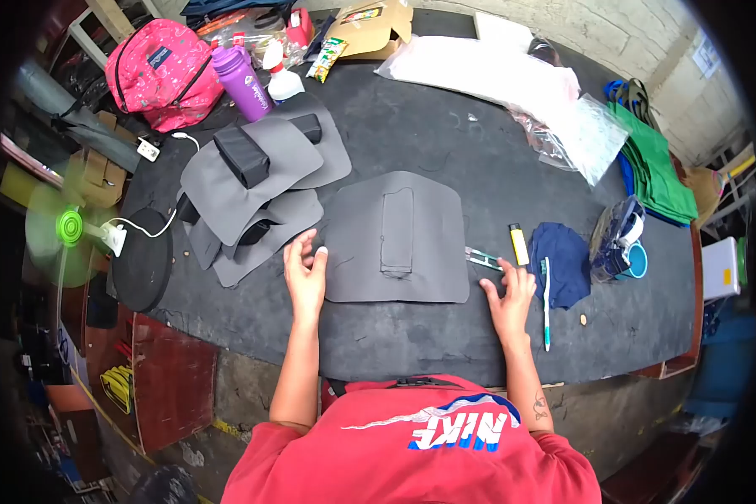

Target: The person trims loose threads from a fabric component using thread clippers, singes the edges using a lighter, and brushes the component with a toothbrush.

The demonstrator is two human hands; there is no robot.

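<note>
A grey fabric panel [353, 244] with a rounded top lies flat before me. A stitched rectangular outline runs down its middle, with loose dark thread around it. My left hand [305, 267] rests at the panel's left edge, fingers apart and holding nothing. On the other side, my right hand [510, 296] is open with bent fingers. Its fingertips are by the end of small thread snips [482, 258] at the panel's right edge; whether they touch is unclear. Beside that hand lie a yellow lighter [519, 244] and a green-and-white toothbrush [547, 307].
Similar grey panels with black pouches [269, 164] are stacked at left. Dark blue cloth [563, 273] and a blue cup [636, 260] stand right. A purple bottle [242, 82], spray bottle [285, 82] and pink backpack [161, 71] are behind. A small fan [70, 226] spins left.
</note>
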